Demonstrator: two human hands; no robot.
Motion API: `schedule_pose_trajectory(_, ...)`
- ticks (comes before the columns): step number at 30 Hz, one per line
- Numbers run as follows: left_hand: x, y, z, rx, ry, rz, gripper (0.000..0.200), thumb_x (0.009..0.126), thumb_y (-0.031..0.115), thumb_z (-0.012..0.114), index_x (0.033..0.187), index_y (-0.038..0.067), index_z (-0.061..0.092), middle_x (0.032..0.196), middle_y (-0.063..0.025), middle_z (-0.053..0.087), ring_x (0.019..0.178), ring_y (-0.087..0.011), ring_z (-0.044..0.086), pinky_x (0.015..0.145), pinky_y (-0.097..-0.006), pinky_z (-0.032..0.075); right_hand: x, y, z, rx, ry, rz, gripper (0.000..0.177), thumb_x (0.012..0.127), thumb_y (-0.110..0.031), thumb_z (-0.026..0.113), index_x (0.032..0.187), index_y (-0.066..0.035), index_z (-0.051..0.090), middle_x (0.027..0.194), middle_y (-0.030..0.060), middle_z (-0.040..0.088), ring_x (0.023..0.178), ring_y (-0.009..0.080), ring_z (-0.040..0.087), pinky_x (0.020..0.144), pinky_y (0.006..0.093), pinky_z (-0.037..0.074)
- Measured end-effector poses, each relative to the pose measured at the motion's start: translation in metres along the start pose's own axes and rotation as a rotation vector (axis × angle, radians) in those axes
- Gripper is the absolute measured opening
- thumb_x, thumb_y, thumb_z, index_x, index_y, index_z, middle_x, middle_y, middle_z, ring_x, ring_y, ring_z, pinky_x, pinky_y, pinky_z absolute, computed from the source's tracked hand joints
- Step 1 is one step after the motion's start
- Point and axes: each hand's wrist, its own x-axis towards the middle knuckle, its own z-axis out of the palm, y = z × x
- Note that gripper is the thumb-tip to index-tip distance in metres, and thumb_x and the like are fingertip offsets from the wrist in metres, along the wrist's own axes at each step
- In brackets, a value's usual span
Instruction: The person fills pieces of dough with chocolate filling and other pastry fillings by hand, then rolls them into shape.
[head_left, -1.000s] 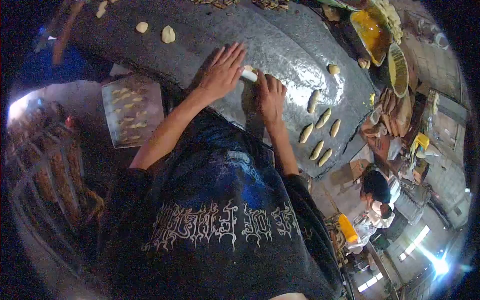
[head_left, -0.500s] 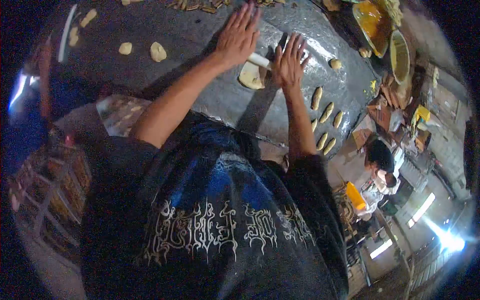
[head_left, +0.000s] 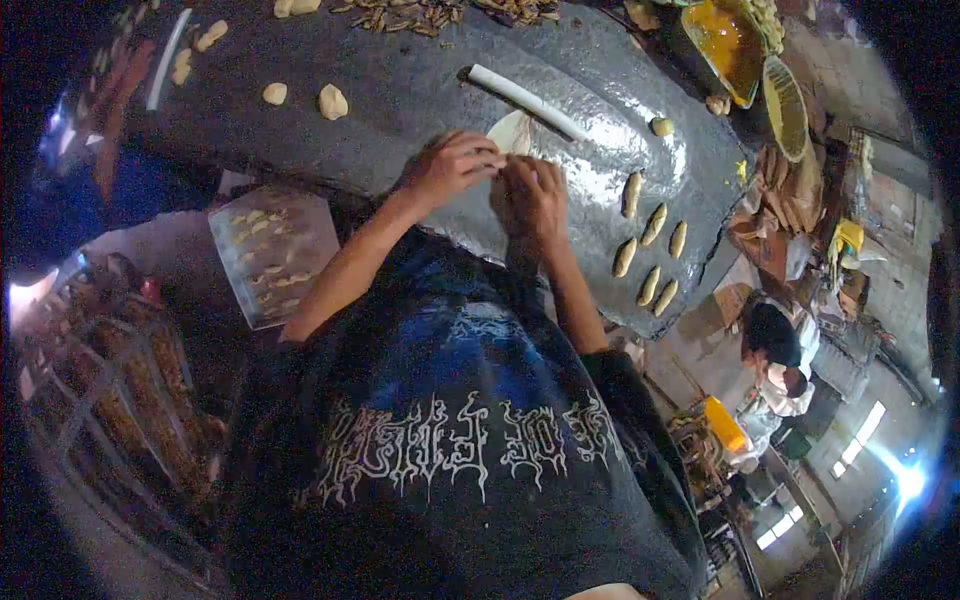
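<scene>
A flattened piece of dough [head_left: 511,131] lies on the dark work surface in front of me. At its near edge my left hand [head_left: 455,172] is closed, fingertips pinched on the dough. My right hand [head_left: 537,203] is closed beside it, fingers curled down onto the same edge; the fingertips are partly hidden. Just beyond the dough rests a white rolling pin [head_left: 525,102], touched by neither hand. Several shaped dough rolls [head_left: 654,224] lie to the right of my right hand. To the left sit two small dough lumps, one of them the larger dough lump [head_left: 333,102].
A tray [head_left: 232,262] with shaped pieces stands below the table at left. Dark strips of filling [head_left: 400,14] lie at the far edge. At far right are a bowl of orange-yellow stuff [head_left: 728,50] and an oval container [head_left: 786,110]. Another person [head_left: 778,345] is at lower right.
Both hands have left the rolling pin and come back toward me, closing on the dough's near edge. The pin now lies farther away, beyond the dough.
</scene>
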Motion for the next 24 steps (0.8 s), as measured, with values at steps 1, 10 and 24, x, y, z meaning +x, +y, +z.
schedule_pose_trajectory(1,0.007,0.006,-0.007,0.028,0.038,-0.096,0.036,0.081,0.028,0.081,0.111,0.011,0.075,0.125,-0.0076,0.065,0.122,-0.0279,0.059,0.104,-0.0407,0.047,0.003,0.009,0.004,-0.036,0.038,-0.014,0.036,0.087,-0.014,0.073,0.122,-0.008,0.067,0.118,0.0133,0.066,0.104,0.0327,0.062,0.089,0.0443,0.05)
schedule_pose_trajectory(10,0.02,0.063,0.01,0.007,0.253,-0.321,0.041,0.097,0.012,0.061,0.137,0.005,0.059,0.152,-0.0167,0.048,0.139,-0.0375,0.046,0.116,-0.0436,0.039,0.009,0.005,0.012,0.09,0.092,0.135,0.054,0.097,-0.014,0.051,0.151,-0.007,0.045,0.158,0.0163,0.041,0.141,0.0389,0.043,0.115,0.05,0.035)
schedule_pose_trajectory(24,0.116,-0.037,-0.012,0.342,0.07,-0.114,0.068,0.104,0.037,0.045,0.155,-0.005,0.026,0.164,-0.0235,0.025,0.152,-0.0402,0.023,0.124,-0.0554,0.014,0.085,0.05,0.017,-0.362,-0.016,0.321,0.071,0.103,-0.053,0.041,0.157,-0.008,0.033,0.164,0.0196,0.027,0.154,0.0381,0.021,0.118,0.0679,0.009)
